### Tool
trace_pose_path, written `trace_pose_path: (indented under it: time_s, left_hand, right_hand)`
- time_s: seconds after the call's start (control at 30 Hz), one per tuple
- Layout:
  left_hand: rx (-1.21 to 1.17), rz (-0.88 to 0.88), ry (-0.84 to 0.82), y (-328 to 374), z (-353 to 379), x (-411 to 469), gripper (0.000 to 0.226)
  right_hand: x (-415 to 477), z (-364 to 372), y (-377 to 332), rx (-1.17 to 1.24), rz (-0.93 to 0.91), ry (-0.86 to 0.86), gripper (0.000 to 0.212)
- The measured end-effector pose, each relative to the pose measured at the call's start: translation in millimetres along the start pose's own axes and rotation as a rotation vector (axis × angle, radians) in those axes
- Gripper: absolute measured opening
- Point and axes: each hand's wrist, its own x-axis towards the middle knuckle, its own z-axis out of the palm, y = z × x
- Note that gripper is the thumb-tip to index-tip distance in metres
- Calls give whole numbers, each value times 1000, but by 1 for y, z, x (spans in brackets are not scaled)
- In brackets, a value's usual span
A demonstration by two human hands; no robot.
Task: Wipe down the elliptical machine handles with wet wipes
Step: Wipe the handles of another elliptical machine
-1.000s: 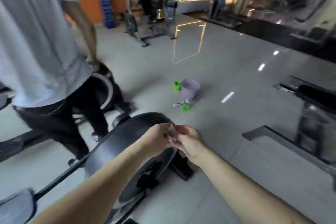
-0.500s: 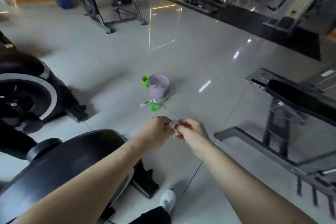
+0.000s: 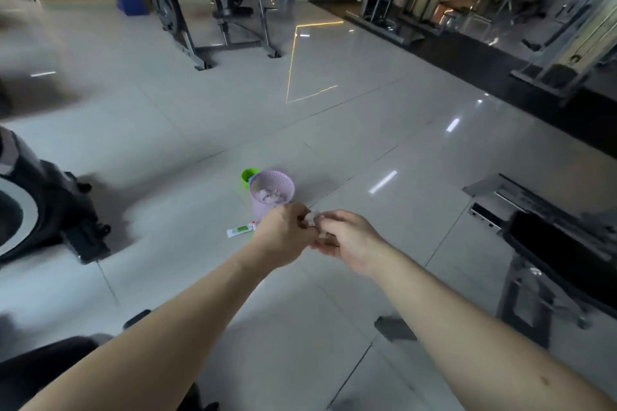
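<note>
Wet wipe: a small, crumpled, whitish wad (image 3: 310,219) is held up between the two hands, just below the centre of the frame.
Left hand: the left hand (image 3: 283,237) is seen from the back, its fingers curled inward, and the wad is pinched at its fingertips.
Right hand: the right hand (image 3: 347,240) meets the left from the right side, and the same wad is gripped between its thumb and curled fingers.
Hands together: the fingertips of both are touching around the wad, with both forearms stretched out from the lower edge of the frame.
Basket: a lilac perforated basket (image 3: 263,203) stands on the floor (image 3: 200,110) just above the hands in the picture; pale crumpled pieces are seen inside it.
Green cup: a green cup (image 3: 247,174) is set touching the basket's upper left side.
Tube: a white and green tube (image 3: 240,230) lies flat on the floor, just left of the left hand.
Exercise machine: a black housing with a pale ring (image 3: 40,210) is cut off by the left edge.
Bench: a black padded bench (image 3: 561,243) is seen at the right edge.
</note>
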Motion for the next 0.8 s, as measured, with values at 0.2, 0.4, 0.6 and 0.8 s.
trace_pose_path:
  time_s: [0.2, 0.4, 0.6, 0.8]
  left_hand:
    - [6, 36, -5, 33, 69, 153, 21]
    - [-249, -112, 134, 65, 97, 301, 30]
    - [-443, -393, 377, 36, 79, 413, 35]
    - [-663, -660, 512, -66, 77, 540, 10]
  right_hand:
    - [139, -112, -41, -170, -93, 77, 8]
    - [290, -185, -117, -206, -91, -67, 15]
    - [452, -161, -166, -334, -90, -266, 11]
    - [644, -98, -150, -594, -4, -379, 27]
